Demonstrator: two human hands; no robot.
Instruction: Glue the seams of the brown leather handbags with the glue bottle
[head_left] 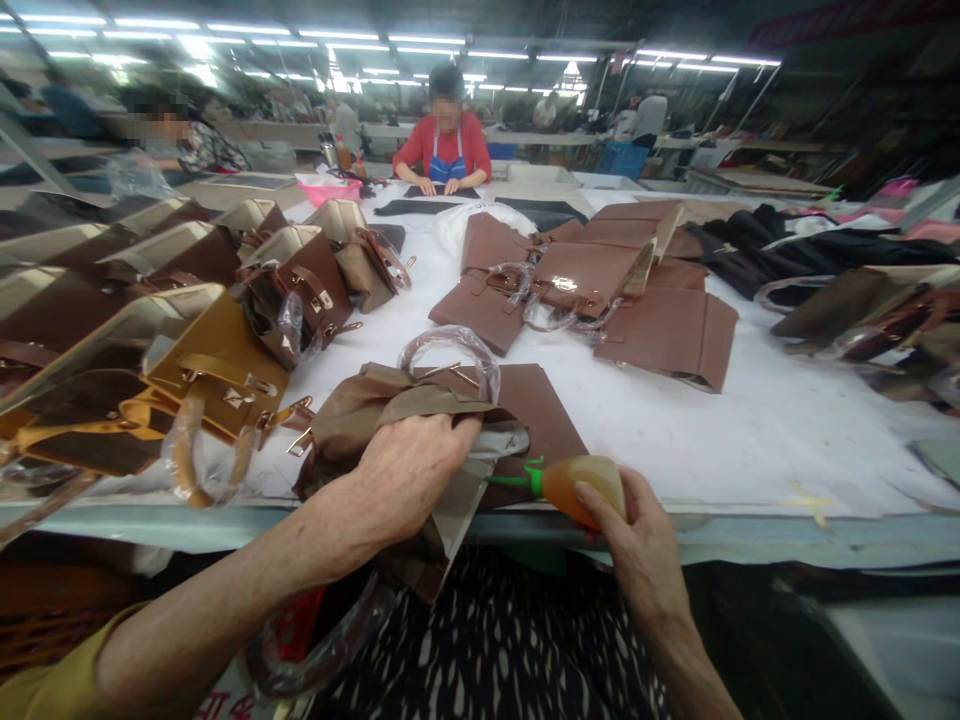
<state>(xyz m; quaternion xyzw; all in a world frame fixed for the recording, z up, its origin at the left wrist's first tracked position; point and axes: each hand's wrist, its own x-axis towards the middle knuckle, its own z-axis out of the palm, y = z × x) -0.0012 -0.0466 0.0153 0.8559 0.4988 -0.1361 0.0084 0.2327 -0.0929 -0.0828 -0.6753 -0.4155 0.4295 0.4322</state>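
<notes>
One squeeze bottle (592, 480), partly filled with amber liquid (561, 490), is pinched between thumb and fingers of the right hand (641, 525), its green nozzle (535, 480) aimed at the pale edge (461, 500) of the brown handbag (352, 420). The left hand (405, 475), fingers curled, tips hidden, grips that bag's fabric near the table (750, 440) edge. Leftward, a mustard handbag (221, 345) stands open-topped; farther off, a pink basin (334, 195) holds something white.

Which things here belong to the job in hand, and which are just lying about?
Likely in use:
squeeze bottle, in the right hand
olive-lined bag, under the left hand

Apparently lying about:
mustard bag, at left
brown bag pile
pink basin
</notes>
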